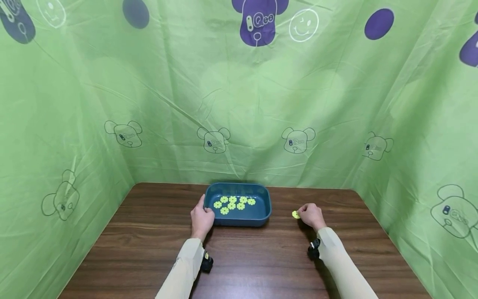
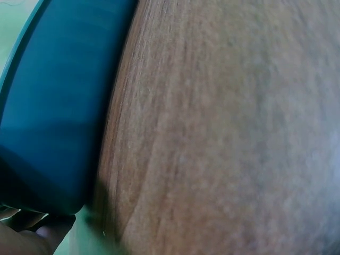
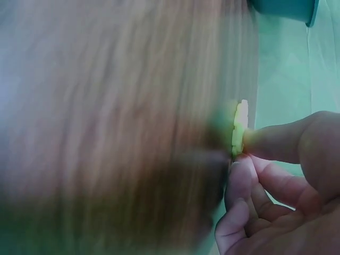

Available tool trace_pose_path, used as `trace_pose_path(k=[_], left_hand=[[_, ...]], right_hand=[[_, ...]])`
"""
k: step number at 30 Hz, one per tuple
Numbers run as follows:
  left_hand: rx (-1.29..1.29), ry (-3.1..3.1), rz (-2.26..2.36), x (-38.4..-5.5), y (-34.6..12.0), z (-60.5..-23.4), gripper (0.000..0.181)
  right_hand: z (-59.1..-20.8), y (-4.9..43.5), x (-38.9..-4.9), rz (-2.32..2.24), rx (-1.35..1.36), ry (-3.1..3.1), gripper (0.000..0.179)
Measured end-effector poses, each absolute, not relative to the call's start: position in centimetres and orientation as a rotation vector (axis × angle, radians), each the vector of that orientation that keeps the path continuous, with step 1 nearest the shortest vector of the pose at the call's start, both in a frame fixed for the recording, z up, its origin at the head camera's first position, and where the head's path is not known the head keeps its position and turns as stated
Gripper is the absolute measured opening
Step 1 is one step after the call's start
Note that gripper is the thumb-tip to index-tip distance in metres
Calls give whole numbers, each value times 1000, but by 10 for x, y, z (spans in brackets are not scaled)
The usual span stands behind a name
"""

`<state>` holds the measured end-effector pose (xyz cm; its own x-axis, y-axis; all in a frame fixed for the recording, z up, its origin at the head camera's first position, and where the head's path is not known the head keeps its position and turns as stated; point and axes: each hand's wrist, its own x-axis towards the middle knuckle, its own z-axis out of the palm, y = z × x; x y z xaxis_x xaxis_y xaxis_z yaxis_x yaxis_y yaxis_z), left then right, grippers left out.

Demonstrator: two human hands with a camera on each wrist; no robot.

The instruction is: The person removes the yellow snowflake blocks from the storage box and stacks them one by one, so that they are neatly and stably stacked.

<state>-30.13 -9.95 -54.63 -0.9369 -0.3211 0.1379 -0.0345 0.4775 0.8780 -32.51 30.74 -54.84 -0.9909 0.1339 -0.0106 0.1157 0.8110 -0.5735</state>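
Note:
A dark blue rectangular bin [image 1: 239, 222] stands on the table toward its back edge. Several yellow flower-shaped pieces [image 1: 231, 205] lie spread on its floor. My left hand [image 1: 202, 218] holds the bin at its left end; in the left wrist view the fingers [image 2: 50, 231] show at the bin's corner, partly cut off by the frame. To the right of the bin, my right hand [image 1: 311, 215] pinches one more yellow flower-shaped piece [image 3: 240, 127] between thumb and fingers. That piece [image 1: 295, 214] looks thin and flat, and stands edge-on in the right wrist view.
The brown wood-grain table [image 1: 257, 257] reaches back to a green curtain [image 1: 254, 162] printed with bear faces, which hangs on the left, back and right. Each wrist wears a small black camera, one on the left wrist [image 1: 206, 262] and one on the right [image 1: 313, 249].

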Motion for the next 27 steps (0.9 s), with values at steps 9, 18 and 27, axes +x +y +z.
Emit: trace_pose_path(k=[9,18,27], left_hand=[[300,-2423,-1440,-301,-99,-549,61],[299,-2432,-1451,-301,-100,-548,63],[313,-2419,-1453,-301,-98,-546,63]], right_hand=[[-538,288,-329,948,-212,-2877,24],[-502,232,-339,1037,-39,-2652,17],[-473,157,-349,1071,196,-2705,16]])
